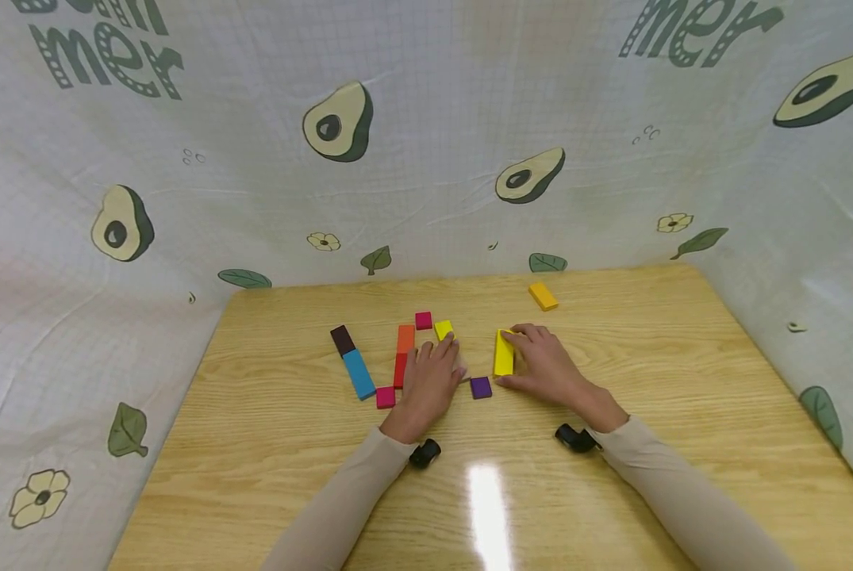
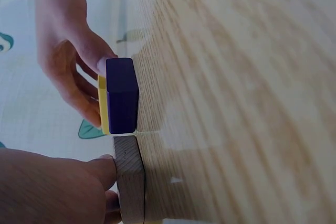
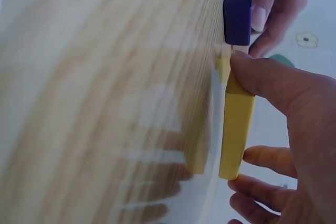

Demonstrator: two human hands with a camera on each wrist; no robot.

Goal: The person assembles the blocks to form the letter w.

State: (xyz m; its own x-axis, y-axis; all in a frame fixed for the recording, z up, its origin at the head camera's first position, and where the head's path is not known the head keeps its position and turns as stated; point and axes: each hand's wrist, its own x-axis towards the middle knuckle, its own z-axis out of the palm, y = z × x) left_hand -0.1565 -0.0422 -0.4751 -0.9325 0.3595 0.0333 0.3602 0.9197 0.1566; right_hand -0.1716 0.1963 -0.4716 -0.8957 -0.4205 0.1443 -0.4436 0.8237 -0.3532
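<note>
My right hand (image 1: 546, 366) grips a bright yellow block (image 1: 503, 353) by its two ends, thumb at the near end. In the right wrist view this yellow block (image 3: 236, 135) appears raised slightly off the tabletop. To its left, my left hand (image 1: 432, 385) holds a pale wooden block (image 2: 129, 179), mostly covered from above, its thumb at the near end. Another yellow block (image 1: 443, 326) lies at the left fingertips. Between the hands sits a small purple block (image 1: 481, 388). An orange-red block (image 1: 405, 339) and a red block (image 1: 400, 371) stand end to end beside the left hand.
Farther left, a black block (image 1: 342, 339) meets a blue block (image 1: 359, 374) in a slanted line. One pink block (image 1: 386, 397) lies near the blue one, another pink block (image 1: 423, 320) farther back. An orange block (image 1: 543, 296) rests at the back right of the wooden table (image 1: 290, 476).
</note>
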